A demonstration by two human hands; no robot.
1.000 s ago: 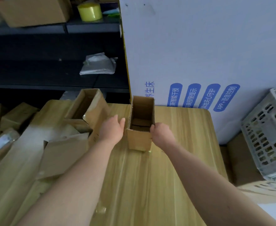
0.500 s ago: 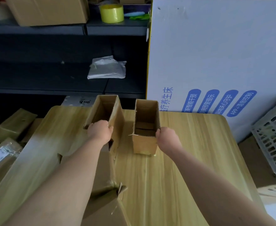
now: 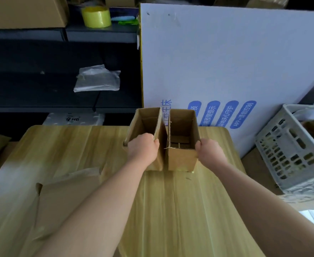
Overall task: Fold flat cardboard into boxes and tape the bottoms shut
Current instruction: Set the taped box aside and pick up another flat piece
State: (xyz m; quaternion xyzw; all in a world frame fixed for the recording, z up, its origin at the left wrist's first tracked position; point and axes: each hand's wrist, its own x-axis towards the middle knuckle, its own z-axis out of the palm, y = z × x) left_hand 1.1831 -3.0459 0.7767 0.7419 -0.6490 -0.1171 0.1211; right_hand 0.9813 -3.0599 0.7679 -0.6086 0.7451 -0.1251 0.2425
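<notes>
Two small open-topped cardboard boxes stand upright side by side at the far edge of the wooden table [image 3: 180, 210], their sides touching. My left hand [image 3: 142, 148] grips the near rim of the left box [image 3: 145, 121]. My right hand [image 3: 209, 153] holds the near right corner of the right box [image 3: 182, 158], whose bottom flaps show inside. Flat cardboard [image 3: 63, 193] lies on the table at the left, partly under my left forearm.
A yellow tape roll [image 3: 96, 16] sits on the dark shelf behind, with a plastic bag [image 3: 97, 80] one shelf lower. A large white printed board [image 3: 226, 62] leans behind the table. A white plastic crate [image 3: 297, 145] stands at the right, and cardboard pieces lie at the far left.
My left hand took hold of the left box and slid it right until it stands against the right box. The right hand stayed on the right box.
</notes>
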